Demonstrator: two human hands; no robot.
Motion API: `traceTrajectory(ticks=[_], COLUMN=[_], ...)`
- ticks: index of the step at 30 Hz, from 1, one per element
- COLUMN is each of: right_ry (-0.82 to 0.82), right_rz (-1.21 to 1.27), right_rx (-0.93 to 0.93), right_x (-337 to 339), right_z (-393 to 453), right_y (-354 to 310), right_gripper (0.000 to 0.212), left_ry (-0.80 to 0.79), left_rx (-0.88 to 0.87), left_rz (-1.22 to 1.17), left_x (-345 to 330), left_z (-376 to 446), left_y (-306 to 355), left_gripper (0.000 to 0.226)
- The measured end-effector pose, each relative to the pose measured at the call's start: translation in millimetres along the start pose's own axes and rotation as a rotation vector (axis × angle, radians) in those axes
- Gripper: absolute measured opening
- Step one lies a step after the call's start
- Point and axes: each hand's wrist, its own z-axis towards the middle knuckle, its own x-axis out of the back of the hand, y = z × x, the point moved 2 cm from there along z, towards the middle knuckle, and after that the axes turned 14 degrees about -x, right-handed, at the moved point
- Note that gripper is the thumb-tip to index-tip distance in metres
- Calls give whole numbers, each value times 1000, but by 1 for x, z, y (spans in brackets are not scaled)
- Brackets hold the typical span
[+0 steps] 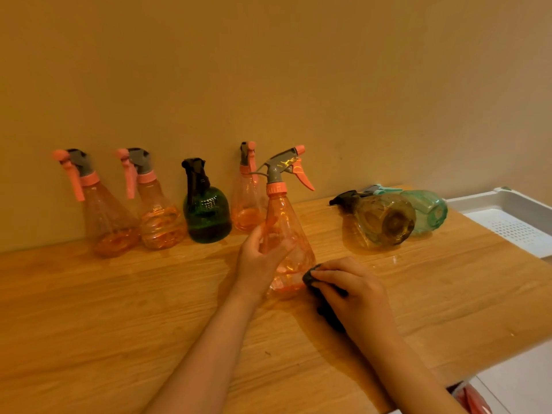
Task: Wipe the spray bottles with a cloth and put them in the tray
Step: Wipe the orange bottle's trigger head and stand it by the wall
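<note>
My left hand point(259, 259) grips an upright orange spray bottle point(283, 222) with a grey head, near the middle of the wooden table point(119, 309). My right hand point(355, 291) holds a dark cloth point(310, 279) bunched against the bottle's lower right side. Along the wall stand three more orange bottles point(106, 216) point(156, 210) point(246, 198) and a dark green one point(206, 210). A brown bottle point(379, 219) and a teal bottle point(427, 209) lie on their sides to the right. The white tray point(507, 216) sits at the far right edge.
A plain wall runs behind the bottles. The table's right front corner drops off beside a white surface point(522, 380), with something red point(475, 398) below it.
</note>
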Motion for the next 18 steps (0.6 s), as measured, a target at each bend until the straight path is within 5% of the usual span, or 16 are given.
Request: traceTrajectory(ticks=[7, 13, 18], right_ry=[148, 77, 53], right_rz=[35, -6, 53], right_rx=[-91, -49, -70], right_x=[14, -7, -13], right_z=[53, 102, 66], right_y=[-15, -37, -23], right_gripper=[23, 13, 17], left_ry=[-57, -93, -62], left_rx=[35, -16, 10], left_rz=[-52, -21, -148], left_x=[-3, -3, 2], left_z=[-2, -1, 1], left_y=[-1, -2, -4], left_gripper=[46, 79, 52])
